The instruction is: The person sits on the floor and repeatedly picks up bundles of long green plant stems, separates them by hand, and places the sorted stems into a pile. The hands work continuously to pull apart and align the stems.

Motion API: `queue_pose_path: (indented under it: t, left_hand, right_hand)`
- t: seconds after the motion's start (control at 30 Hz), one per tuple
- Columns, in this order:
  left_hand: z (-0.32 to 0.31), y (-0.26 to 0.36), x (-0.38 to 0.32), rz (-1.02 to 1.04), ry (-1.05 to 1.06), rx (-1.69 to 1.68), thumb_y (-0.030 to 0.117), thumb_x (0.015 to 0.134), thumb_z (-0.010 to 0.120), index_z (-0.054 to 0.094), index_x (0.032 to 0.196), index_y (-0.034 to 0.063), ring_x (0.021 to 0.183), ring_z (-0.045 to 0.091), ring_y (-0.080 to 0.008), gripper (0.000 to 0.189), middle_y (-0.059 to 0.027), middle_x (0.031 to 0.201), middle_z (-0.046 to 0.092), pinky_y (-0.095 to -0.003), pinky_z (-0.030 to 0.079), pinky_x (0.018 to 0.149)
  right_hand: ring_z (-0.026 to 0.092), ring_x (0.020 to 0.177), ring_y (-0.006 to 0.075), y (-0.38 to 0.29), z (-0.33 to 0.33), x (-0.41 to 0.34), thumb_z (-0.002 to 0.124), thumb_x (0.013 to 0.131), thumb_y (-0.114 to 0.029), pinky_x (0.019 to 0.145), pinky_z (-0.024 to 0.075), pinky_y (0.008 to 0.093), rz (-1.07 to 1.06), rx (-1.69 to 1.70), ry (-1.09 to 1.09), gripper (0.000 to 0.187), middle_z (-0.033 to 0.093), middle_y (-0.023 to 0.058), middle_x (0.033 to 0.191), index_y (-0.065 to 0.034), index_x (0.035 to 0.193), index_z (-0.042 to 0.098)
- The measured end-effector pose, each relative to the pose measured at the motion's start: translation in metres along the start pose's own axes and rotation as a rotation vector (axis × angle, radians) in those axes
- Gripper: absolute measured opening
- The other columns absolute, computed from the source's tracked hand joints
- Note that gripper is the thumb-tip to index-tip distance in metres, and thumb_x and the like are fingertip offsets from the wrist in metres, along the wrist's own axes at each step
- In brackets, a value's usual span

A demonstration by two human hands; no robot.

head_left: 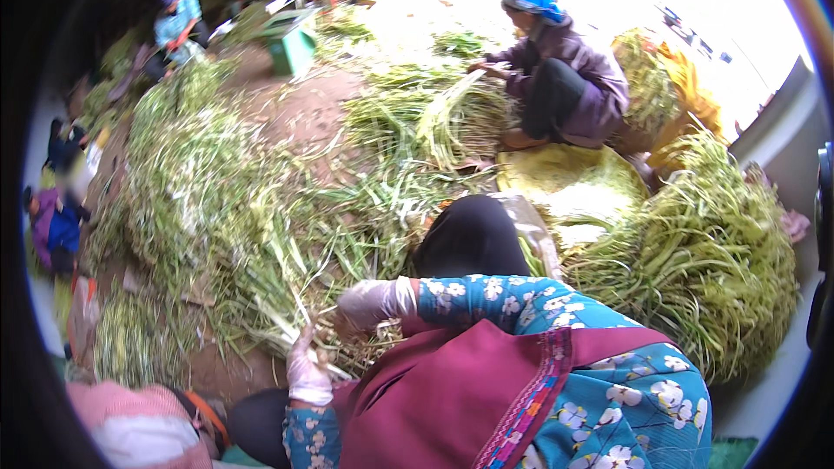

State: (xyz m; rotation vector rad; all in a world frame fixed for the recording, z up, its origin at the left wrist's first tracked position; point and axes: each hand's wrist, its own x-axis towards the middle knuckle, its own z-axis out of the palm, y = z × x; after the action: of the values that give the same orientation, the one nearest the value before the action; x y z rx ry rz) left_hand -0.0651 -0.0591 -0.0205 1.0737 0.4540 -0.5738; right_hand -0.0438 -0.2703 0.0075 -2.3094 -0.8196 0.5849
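My left hand [309,368], in a thin whitish glove, is closed around the pale stem ends of long green stalks [277,326]. Close by on its right, my right hand [368,305], gloved too, bends over the stems; its fingertips are partly hidden, and whether it grips anything is unclear. The stalks run up and left from my left hand towards a large loose heap of long green leafy stalks [195,176]. Cut stem ends and scraps lie below my right hand, in front of my maroon apron.
A person [567,78] in a blue head covering squats beyond a round yellow mat [573,176]. A big stalk pile [710,260] stands at the right. A green container [291,45] is at the back. Another person [137,423] sits close at the lower left; others work farther left.
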Motion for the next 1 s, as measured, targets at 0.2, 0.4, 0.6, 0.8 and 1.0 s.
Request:
queue_pose_path:
  t: [0.2,0.4,0.6,0.8,1.0]
  left_hand:
    - [0.021,-0.005,-0.001,0.039,0.050,0.154,0.025,0.092,0.061,0.064,0.108,0.0065,0.041,0.042,-0.0063,0.025,-0.0005,0.078,0.061,-0.0221,0.041,0.040]
    - [0.033,-0.018,0.005,0.142,-0.016,0.180,0.025,0.091,0.062,0.062,0.102,0.0040,0.040,0.043,-0.0078,0.024,-0.0037,0.077,0.063,-0.0223,0.040,0.037]
    - [0.018,-0.006,0.023,0.194,-0.026,0.019,0.032,0.097,0.055,0.062,0.113,0.0103,0.043,0.036,-0.0011,0.028,-0.0008,0.105,0.068,-0.0173,0.033,0.042]
    - [0.012,0.001,0.026,0.086,-0.181,0.205,0.030,0.097,0.056,0.060,0.116,0.0107,0.042,0.036,-0.0015,0.028,-0.0014,0.094,0.066,-0.0170,0.031,0.041]
    - [0.004,0.019,0.029,0.166,-0.034,0.224,0.032,0.096,0.053,0.055,0.132,0.0119,0.042,0.038,0.0013,0.041,-0.0085,0.125,0.062,-0.0157,0.031,0.038]
  right_hand:
    - [0.065,0.077,0.0375,0.020,0.005,0.011,0.045,0.092,-0.058,0.071,0.0500,0.0459,0.218,0.382,0.301,0.061,0.066,0.0225,0.079,-0.0023,0.092,0.069]
    - [0.062,0.071,0.0162,0.024,0.035,0.024,0.067,0.086,-0.028,0.065,0.0487,0.0321,0.166,1.137,0.469,0.027,0.064,0.0064,0.071,-0.0010,0.090,0.068]
    - [0.058,0.064,0.0145,0.038,0.028,0.024,0.067,0.078,-0.015,0.057,0.0465,0.0290,0.230,1.408,0.757,0.014,0.062,0.0062,0.071,-0.0021,0.084,0.066]
    - [0.058,0.059,0.0142,0.044,0.005,0.012,0.069,0.077,-0.015,0.050,0.0456,0.0276,0.149,1.522,0.784,0.015,0.060,0.0048,0.071,-0.0035,0.082,0.061]
    - [0.057,0.061,0.0085,0.062,-0.046,-0.017,0.063,0.087,-0.017,0.053,0.0440,0.0236,-0.043,1.489,0.986,0.012,0.063,0.0012,0.073,-0.0057,0.087,0.064]
